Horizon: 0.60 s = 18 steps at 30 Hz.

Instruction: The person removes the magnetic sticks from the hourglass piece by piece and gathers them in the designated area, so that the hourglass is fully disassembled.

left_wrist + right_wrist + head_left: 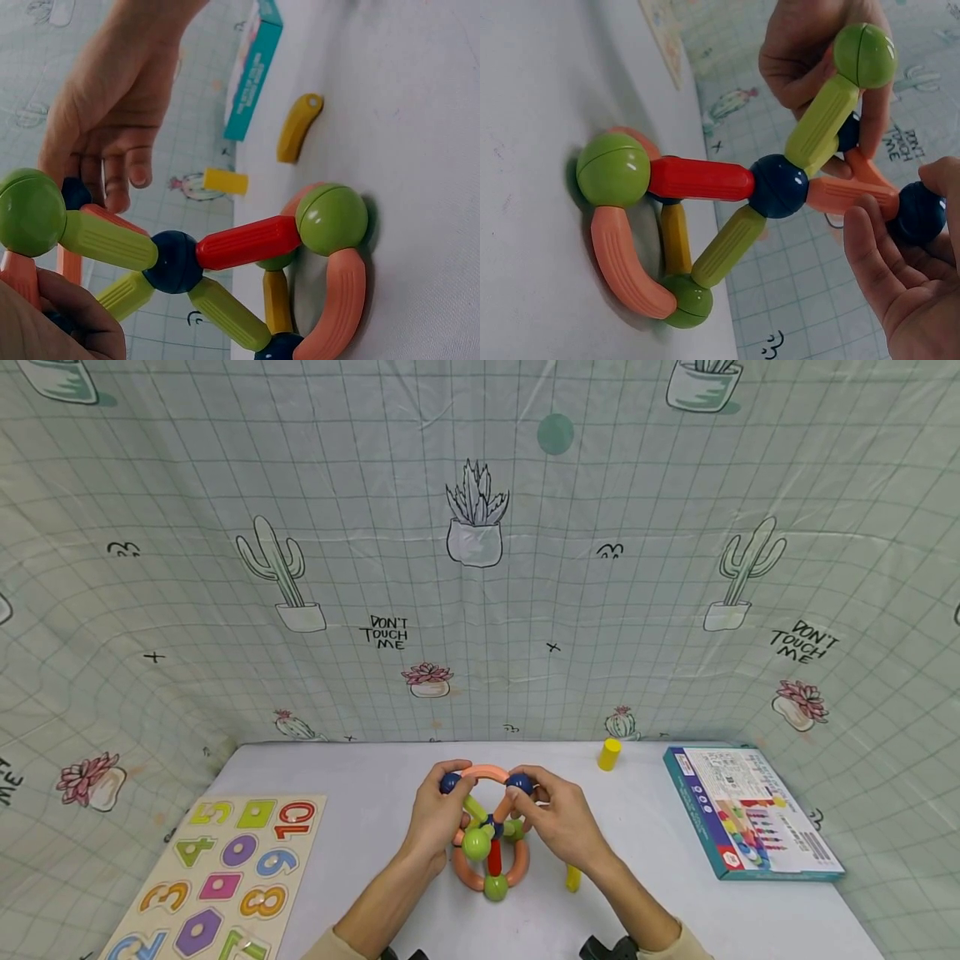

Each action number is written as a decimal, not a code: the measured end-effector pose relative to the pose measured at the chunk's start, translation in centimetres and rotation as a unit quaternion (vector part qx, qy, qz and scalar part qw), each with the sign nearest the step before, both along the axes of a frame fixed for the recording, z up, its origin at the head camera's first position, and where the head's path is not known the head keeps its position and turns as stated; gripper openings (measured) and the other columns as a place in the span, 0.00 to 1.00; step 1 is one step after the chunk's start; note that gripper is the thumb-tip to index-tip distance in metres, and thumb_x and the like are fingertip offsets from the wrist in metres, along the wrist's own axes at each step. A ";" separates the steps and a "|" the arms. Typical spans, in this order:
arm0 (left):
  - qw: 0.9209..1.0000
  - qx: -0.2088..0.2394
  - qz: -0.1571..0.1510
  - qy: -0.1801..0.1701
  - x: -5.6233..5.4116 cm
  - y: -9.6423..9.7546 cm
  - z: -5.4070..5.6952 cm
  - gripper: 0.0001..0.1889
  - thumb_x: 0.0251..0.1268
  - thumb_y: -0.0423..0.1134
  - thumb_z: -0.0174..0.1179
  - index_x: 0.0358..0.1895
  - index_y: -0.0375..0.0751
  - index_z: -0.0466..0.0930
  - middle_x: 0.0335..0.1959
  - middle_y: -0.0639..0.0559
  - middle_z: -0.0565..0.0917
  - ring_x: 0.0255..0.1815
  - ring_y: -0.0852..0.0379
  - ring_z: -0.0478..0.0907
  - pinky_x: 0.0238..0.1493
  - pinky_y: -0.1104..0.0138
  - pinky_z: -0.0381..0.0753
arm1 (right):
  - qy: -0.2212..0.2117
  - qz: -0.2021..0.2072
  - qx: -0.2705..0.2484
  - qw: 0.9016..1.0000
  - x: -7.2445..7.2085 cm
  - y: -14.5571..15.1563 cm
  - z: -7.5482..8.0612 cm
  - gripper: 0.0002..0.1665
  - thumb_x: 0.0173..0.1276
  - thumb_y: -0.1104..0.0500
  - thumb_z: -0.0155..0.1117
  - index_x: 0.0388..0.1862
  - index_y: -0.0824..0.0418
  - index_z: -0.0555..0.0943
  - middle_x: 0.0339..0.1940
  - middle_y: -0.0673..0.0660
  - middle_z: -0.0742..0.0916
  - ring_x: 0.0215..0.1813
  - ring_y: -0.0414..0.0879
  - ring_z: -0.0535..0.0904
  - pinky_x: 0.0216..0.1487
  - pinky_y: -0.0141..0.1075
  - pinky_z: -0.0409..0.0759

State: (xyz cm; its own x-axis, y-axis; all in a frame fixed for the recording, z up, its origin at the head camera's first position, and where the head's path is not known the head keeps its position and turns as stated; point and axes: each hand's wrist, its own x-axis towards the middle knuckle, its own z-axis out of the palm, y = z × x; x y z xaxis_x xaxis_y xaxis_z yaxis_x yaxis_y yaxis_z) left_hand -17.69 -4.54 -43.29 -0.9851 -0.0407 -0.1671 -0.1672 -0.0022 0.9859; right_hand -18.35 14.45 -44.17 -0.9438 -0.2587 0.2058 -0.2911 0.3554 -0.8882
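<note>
A structure of magnetic rods and balls stands on the table, its base a ring of orange curved rods [622, 266] and balls. In the right wrist view, a red rod [701, 179] rises from a green ball [613, 169] to a central blue ball [778, 186], where yellow-green rods also meet. At the top, an orange curved rod [486, 772] spans two blue balls. My left hand [435, 814] pinches the left blue ball [450, 782], partly hidden by its fingers. My right hand [558, 818] holds the right blue ball [520, 783] between thumb and fingers.
A number puzzle board [217, 885] lies at the left. At the right lies a flat toy box [757, 814]. A yellow cylinder [609, 754] stands near the back edge, and a yellow curved rod [300, 127] lies near the right forearm.
</note>
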 end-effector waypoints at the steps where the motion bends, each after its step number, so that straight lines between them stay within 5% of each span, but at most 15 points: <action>1: 1.000 0.001 0.000 0.000 0.0 0.0 0.0 0.17 0.77 0.42 0.55 0.63 0.45 0.73 0.47 0.43 0.79 0.21 0.59 0.69 0.18 0.74 0.68 | -0.001 -0.001 0.002 1.000 0.2 -0.1 0.3 0.17 0.76 0.58 0.62 0.59 0.63 0.78 0.34 0.56 0.89 0.32 0.45 0.85 0.31 0.37 0.85; 9: 1.000 -0.003 -0.003 0.005 0.1 0.0 0.0 0.17 0.78 0.42 0.54 0.65 0.44 0.72 0.49 0.42 0.79 0.21 0.60 0.69 0.18 0.74 0.68 | 0.012 0.015 -0.006 1.000 1.6 -0.6 2.5 0.17 0.77 0.59 0.60 0.59 0.67 0.76 0.35 0.60 0.89 0.32 0.42 0.85 0.30 0.35 0.84; 18: 1.000 0.002 -0.001 0.011 -0.1 0.1 0.0 0.17 0.78 0.42 0.53 0.64 0.43 0.72 0.54 0.42 0.80 0.21 0.60 0.67 0.18 0.73 0.66 | 0.035 0.026 0.002 0.999 0.4 -0.2 0.4 0.19 0.77 0.61 0.59 0.63 0.65 0.74 0.34 0.59 0.89 0.29 0.41 0.84 0.29 0.35 0.84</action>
State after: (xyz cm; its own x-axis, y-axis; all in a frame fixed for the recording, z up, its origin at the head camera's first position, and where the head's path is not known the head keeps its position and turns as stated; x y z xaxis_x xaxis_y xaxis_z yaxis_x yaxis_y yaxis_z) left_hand -17.74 -4.48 -43.25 -0.9885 -0.0373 -0.1465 -0.1464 -0.0061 0.9892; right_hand -17.95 14.27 -43.78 -0.9127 -0.3080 0.2686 -0.3698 0.3426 -0.8636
